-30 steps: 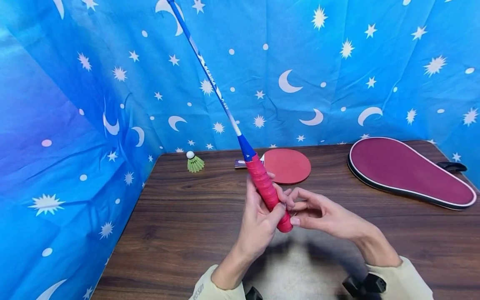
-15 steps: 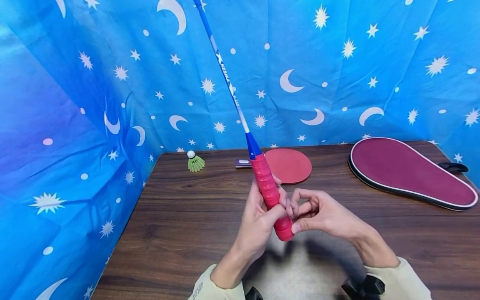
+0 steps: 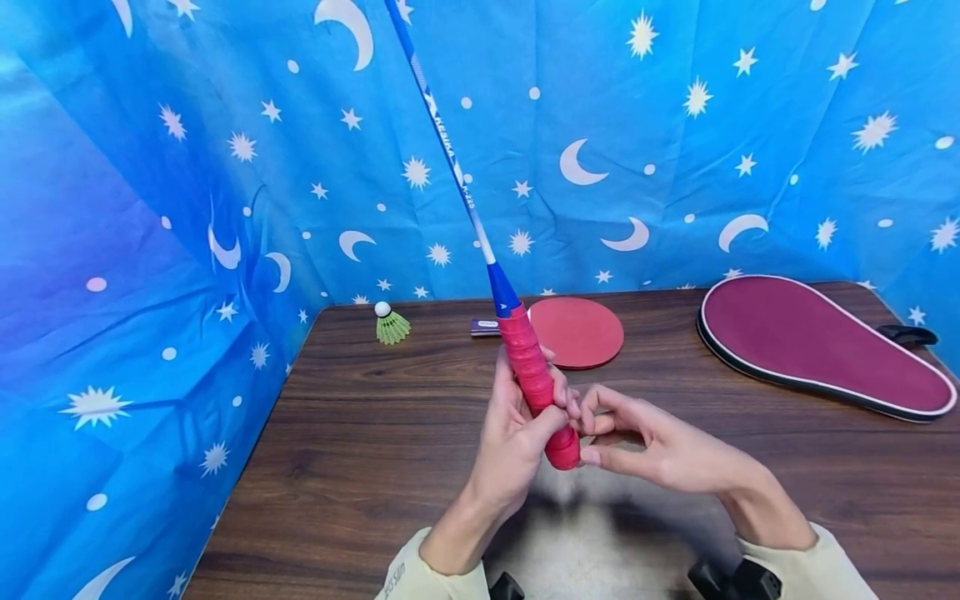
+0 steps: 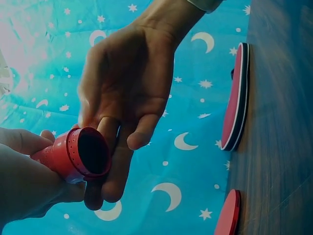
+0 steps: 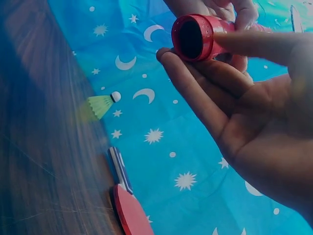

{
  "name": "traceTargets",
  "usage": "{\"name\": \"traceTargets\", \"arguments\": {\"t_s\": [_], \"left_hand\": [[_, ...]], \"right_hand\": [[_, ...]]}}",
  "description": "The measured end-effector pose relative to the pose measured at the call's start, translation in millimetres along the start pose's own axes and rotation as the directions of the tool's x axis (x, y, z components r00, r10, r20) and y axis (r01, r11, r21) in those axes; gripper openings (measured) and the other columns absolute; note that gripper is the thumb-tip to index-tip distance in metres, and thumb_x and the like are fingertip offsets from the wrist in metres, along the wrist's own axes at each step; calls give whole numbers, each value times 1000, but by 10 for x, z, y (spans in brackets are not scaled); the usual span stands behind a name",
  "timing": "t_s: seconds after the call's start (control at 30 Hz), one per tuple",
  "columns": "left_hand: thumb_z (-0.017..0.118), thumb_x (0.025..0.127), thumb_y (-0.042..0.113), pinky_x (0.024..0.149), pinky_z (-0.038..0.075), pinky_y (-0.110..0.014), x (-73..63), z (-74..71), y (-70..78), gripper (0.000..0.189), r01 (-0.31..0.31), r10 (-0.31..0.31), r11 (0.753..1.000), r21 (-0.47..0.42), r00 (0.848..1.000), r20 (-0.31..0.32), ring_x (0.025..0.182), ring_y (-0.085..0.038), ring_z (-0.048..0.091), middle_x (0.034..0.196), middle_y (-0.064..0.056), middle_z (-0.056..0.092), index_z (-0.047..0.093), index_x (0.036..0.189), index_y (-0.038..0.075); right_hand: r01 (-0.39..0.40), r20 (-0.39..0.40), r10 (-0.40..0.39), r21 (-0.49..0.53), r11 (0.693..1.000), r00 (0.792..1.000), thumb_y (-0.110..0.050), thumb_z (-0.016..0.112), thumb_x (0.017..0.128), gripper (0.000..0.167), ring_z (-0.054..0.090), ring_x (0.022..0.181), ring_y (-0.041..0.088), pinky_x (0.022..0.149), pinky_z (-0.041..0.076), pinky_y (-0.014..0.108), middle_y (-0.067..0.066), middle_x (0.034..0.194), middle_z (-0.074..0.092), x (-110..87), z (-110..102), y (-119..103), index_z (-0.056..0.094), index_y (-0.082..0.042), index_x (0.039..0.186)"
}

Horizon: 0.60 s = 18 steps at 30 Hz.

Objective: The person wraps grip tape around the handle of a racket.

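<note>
A blue-and-white badminton racket slants up to the left in the head view, its head beyond the top edge. My left hand grips its wrapped red handle, thumb across the near side. At the handle's lower end is my right hand, thumb and fingertips right at the red wrap. The right wrist view shows the dark round butt end with the right fingers stretched out fairly straight beneath it. From the left wrist view, that hand reaches behind the handle end.
On the wooden table lie a green shuttlecock at the back left and a red table tennis bat behind the racket handle. A maroon bat case lies at the right. A blue star-and-moon cloth hangs behind and to the left.
The racket stands somewhat more upright than a second ago, its shaft swung to the right. The right thumb has drawn slightly off the handle end since half a second ago.
</note>
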<state>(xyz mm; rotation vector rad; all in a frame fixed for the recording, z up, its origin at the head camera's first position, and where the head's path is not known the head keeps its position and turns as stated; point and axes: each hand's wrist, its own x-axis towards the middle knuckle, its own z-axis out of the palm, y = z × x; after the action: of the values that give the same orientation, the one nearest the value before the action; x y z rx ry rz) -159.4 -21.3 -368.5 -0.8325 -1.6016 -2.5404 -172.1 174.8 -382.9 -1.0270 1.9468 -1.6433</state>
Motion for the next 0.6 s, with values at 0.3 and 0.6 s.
{"name": "traceTargets", "arguments": {"t_s": [0.3, 0.6], "left_hand": [[54, 84, -15, 88, 51, -38, 5, -13, -24, 52, 25, -23, 999, 34, 999, -33, 86, -28, 59, 90, -18, 49, 32, 128, 3], [54, 85, -18, 103, 43, -46, 4, 0, -38, 59, 8, -8, 995, 97, 1000, -9, 112, -39, 56, 112, -24, 52, 29, 130, 10]], "right_hand": [[-109, -179, 104, -16, 994, 978, -13, 78, 85, 47, 69, 95, 31, 81, 56, 39, 7, 109, 72, 66, 81, -10, 44, -8, 117], [-86, -348, -9, -255, 963, 937, -27, 87, 75, 63, 70, 82, 19, 68, 58, 33, -6, 101, 73, 92, 202, 23, 55, -13, 127]]}}
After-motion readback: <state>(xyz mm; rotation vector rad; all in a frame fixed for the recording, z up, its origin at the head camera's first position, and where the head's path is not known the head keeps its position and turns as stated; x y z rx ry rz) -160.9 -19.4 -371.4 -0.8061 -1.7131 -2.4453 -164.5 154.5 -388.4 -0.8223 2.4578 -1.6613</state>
